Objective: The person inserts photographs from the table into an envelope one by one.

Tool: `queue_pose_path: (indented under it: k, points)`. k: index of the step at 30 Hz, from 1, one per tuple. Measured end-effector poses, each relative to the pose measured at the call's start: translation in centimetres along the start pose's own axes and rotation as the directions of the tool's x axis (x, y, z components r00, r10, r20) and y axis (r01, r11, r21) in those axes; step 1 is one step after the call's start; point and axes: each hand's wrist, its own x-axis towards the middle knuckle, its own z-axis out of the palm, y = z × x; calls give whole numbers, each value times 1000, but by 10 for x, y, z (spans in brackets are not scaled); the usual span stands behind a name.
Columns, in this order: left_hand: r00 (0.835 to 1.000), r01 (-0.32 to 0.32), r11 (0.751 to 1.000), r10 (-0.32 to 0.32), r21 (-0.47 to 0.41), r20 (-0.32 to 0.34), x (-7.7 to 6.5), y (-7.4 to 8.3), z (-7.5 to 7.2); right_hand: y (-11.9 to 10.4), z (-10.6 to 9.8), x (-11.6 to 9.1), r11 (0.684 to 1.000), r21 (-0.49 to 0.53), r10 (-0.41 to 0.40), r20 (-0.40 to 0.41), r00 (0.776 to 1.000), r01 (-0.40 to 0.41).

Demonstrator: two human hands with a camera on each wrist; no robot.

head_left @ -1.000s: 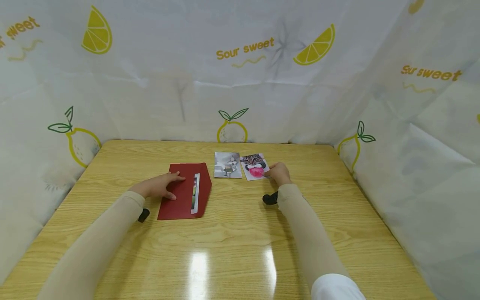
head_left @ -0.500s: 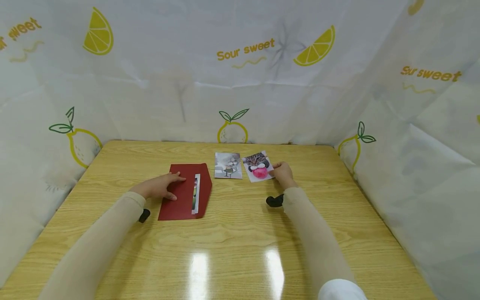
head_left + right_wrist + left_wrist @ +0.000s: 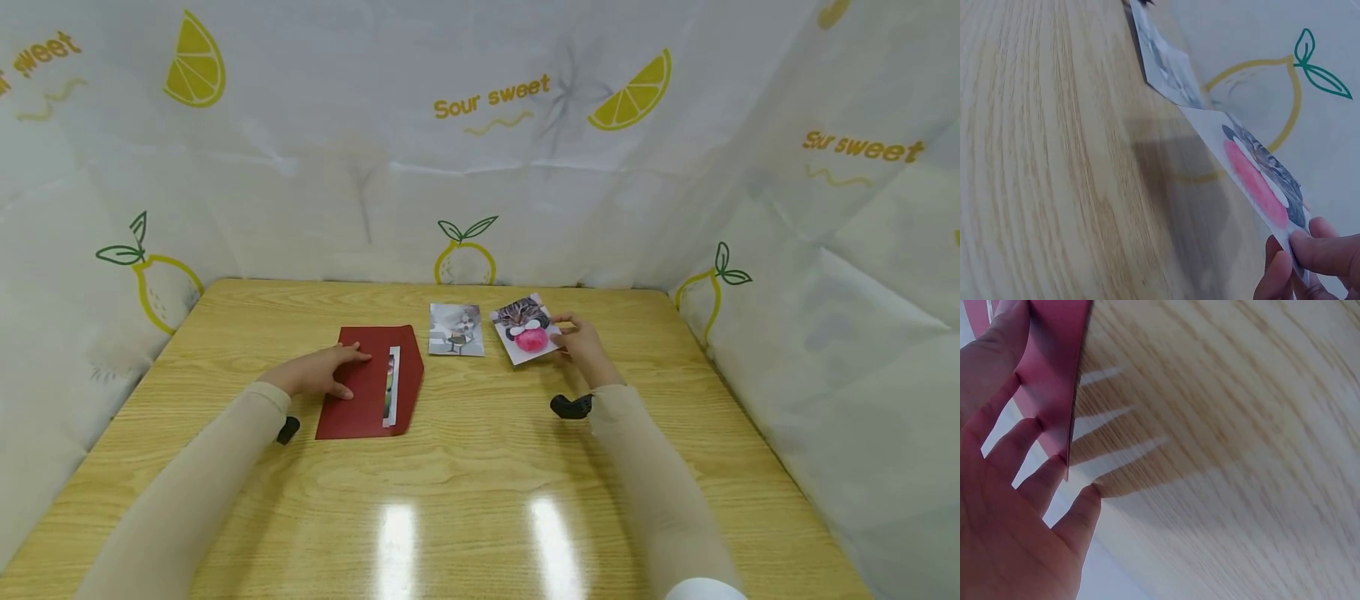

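A red envelope (image 3: 356, 400) lies on the table with its pointed flap spread out to the right. The edge of a picture card (image 3: 391, 387) shows at its opening. My left hand (image 3: 318, 373) rests on the envelope with fingers spread; in the left wrist view its fingertips (image 3: 1054, 464) touch the red paper. Between thumb and fingers my right hand (image 3: 583, 343) pinches the right edge of a cat card (image 3: 525, 327) with a pink ball. That card is raised off the table, its shadow below it in the right wrist view. A grey picture card (image 3: 456, 330) lies just left of it.
The wooden table (image 3: 465, 500) ends at a white curtain (image 3: 337, 192) printed with lemons, which closes off the back and both sides. Dark wrist-camera pieces (image 3: 572, 407) stick out under each wrist.
My right hand has lifted the cat card off the table and drawn it to the right, away from the grey card, tilting it. The left hand and the envelope stay put.
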Motion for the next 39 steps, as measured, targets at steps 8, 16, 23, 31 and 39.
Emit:
queue_pose_path:
  k: [8,16,23,31,39]
  points:
    - [1000,-2,1000,2,-6,-6,-1,0,-1,-6,3,-16,985,168,-52,75,996,39]
    - [1000,3,1000,-3,-12,-5,-2,2,-3,-14,22,-35,964,254,-124,161,979,80]
    - [1000,14,1000,-14,-20,5,0,2,-2,-19,44,-50,952,288,-176,224,959,108]
    - [1000,11,1000,-11,-15,7,1,0,0,-21,72,-65,935,330,-227,266,937,133]
    - [1000,17,1000,-16,-15,10,3,-2,1,-15,100,-74,937,321,-235,290,928,137]
